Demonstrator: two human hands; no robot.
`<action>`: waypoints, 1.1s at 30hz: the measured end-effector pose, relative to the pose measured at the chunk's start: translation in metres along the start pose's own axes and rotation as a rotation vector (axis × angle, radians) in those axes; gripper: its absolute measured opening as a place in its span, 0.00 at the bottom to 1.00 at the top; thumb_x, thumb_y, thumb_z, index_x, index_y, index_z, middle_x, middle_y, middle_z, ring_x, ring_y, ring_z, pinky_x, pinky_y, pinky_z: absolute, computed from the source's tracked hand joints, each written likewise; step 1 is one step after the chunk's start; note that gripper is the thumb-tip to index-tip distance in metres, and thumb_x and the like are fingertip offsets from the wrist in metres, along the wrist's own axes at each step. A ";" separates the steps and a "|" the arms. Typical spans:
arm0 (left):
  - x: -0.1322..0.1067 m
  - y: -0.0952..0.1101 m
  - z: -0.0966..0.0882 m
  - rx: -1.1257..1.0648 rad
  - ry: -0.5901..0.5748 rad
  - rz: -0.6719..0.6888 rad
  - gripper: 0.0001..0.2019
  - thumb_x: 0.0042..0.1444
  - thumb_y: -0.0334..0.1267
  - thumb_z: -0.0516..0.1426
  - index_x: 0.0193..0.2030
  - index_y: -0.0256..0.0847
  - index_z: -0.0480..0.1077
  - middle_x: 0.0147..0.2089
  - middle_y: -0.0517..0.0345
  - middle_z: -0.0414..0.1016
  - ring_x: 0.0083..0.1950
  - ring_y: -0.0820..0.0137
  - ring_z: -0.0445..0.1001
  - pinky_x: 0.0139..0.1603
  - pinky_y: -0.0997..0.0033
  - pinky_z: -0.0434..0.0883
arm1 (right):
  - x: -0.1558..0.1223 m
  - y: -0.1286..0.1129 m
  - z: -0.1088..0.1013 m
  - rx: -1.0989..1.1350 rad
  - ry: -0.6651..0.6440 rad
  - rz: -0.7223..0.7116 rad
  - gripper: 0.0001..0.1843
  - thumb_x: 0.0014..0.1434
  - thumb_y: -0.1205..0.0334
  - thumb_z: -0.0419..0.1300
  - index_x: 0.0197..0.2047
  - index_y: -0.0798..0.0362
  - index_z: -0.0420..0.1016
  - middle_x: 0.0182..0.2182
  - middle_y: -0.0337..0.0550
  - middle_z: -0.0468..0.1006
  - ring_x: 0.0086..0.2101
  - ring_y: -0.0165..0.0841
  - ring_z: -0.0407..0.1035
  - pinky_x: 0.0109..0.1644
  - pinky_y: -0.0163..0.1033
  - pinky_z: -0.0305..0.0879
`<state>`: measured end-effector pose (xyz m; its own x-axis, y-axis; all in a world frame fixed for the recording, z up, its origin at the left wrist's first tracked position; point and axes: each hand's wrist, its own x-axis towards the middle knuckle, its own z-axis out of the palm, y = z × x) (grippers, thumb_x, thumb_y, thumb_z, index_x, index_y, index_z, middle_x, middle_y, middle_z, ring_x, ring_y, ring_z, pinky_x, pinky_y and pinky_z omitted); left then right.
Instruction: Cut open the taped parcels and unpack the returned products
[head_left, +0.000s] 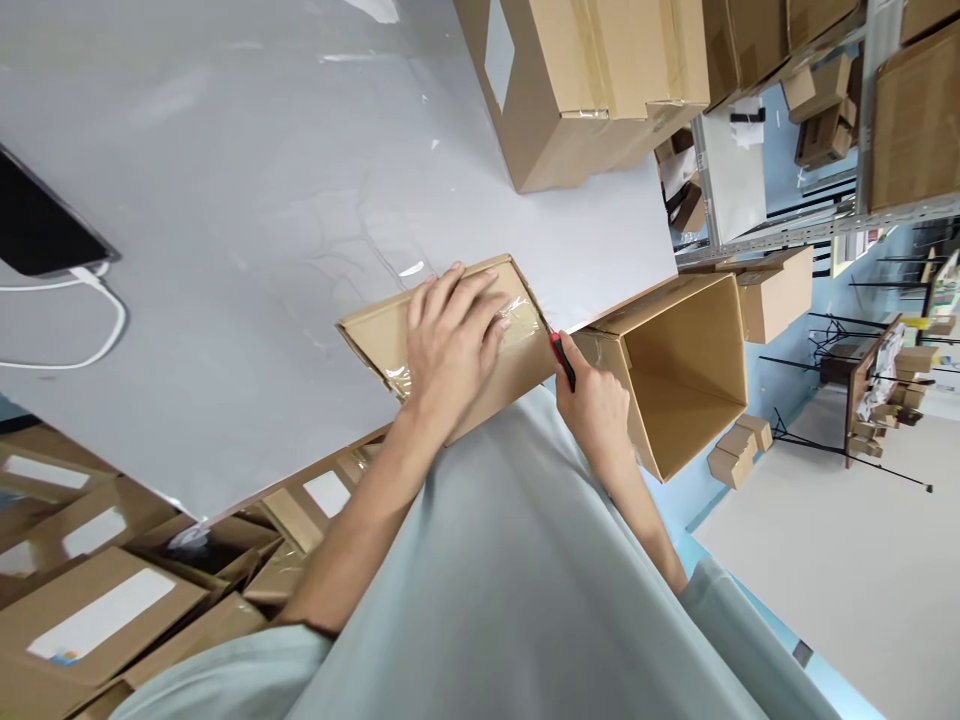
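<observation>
A small flat cardboard box (379, 340), sealed with clear tape, lies at the near edge of the white table (247, 200). My left hand (450, 335) rests flat on top of it, fingers spread, pressing it down. My right hand (596, 405) is closed round a red and black utility knife (562, 358), whose tip meets the box's right end at the table edge.
A large closed carton (577, 90) stands at the far side of the table. An open empty carton (679, 365) sits just past my right hand. A dark phone (41, 230) with a white cable (97, 330) lies at left. Several labelled boxes are stacked below left; shelving with cartons stands at right.
</observation>
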<state>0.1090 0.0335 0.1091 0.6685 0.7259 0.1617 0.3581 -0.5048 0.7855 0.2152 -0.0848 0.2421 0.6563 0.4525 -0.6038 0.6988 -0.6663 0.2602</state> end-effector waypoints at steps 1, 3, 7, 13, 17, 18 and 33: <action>0.000 0.001 0.000 -0.005 -0.009 -0.012 0.14 0.79 0.45 0.55 0.62 0.53 0.79 0.76 0.53 0.78 0.83 0.48 0.66 0.84 0.35 0.59 | -0.002 0.000 0.000 0.002 -0.009 -0.001 0.32 0.85 0.58 0.48 0.87 0.39 0.56 0.37 0.44 0.87 0.35 0.40 0.82 0.40 0.38 0.70; 0.000 0.004 0.001 -0.017 -0.029 -0.032 0.14 0.80 0.45 0.54 0.63 0.53 0.79 0.76 0.54 0.78 0.83 0.49 0.65 0.85 0.36 0.58 | -0.005 -0.002 0.002 -0.010 -0.024 0.009 0.32 0.85 0.59 0.47 0.88 0.40 0.55 0.37 0.45 0.87 0.35 0.40 0.82 0.40 0.38 0.70; 0.002 0.008 0.003 -0.036 -0.053 -0.029 0.14 0.80 0.44 0.53 0.62 0.51 0.79 0.76 0.54 0.77 0.84 0.50 0.63 0.87 0.36 0.54 | -0.005 -0.007 0.004 -0.019 0.008 0.030 0.32 0.85 0.61 0.45 0.88 0.44 0.55 0.37 0.48 0.87 0.36 0.42 0.83 0.42 0.40 0.72; 0.000 0.007 0.006 -0.081 -0.061 -0.017 0.15 0.79 0.43 0.53 0.62 0.52 0.79 0.77 0.53 0.76 0.85 0.49 0.61 0.87 0.34 0.52 | -0.021 -0.001 0.009 0.021 0.012 0.036 0.32 0.85 0.57 0.47 0.87 0.44 0.57 0.38 0.48 0.88 0.38 0.45 0.84 0.44 0.42 0.73; 0.000 0.005 0.008 -0.076 -0.043 0.016 0.15 0.79 0.44 0.54 0.61 0.52 0.80 0.77 0.53 0.76 0.85 0.48 0.62 0.87 0.33 0.52 | -0.025 0.007 0.025 0.082 0.038 0.070 0.32 0.84 0.57 0.47 0.87 0.41 0.56 0.41 0.47 0.89 0.41 0.47 0.84 0.46 0.44 0.74; 0.001 0.004 0.009 -0.073 -0.041 0.025 0.14 0.79 0.44 0.54 0.60 0.52 0.81 0.77 0.52 0.76 0.85 0.47 0.62 0.87 0.32 0.52 | -0.024 0.009 0.028 0.111 0.054 0.058 0.33 0.84 0.57 0.48 0.87 0.41 0.56 0.42 0.47 0.89 0.42 0.47 0.84 0.47 0.45 0.74; -0.056 -0.052 -0.054 0.026 0.152 0.062 0.21 0.76 0.55 0.58 0.69 0.52 0.78 0.80 0.46 0.71 0.84 0.44 0.65 0.84 0.31 0.59 | 0.102 0.037 0.118 1.015 0.379 -0.032 0.32 0.70 0.31 0.58 0.40 0.54 0.83 0.30 0.49 0.83 0.34 0.43 0.78 0.41 0.42 0.72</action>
<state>0.0182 0.0440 0.0912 0.5844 0.7543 0.2993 0.3371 -0.5611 0.7560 0.2742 -0.1336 0.1013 0.8087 0.5163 -0.2818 0.2703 -0.7517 -0.6016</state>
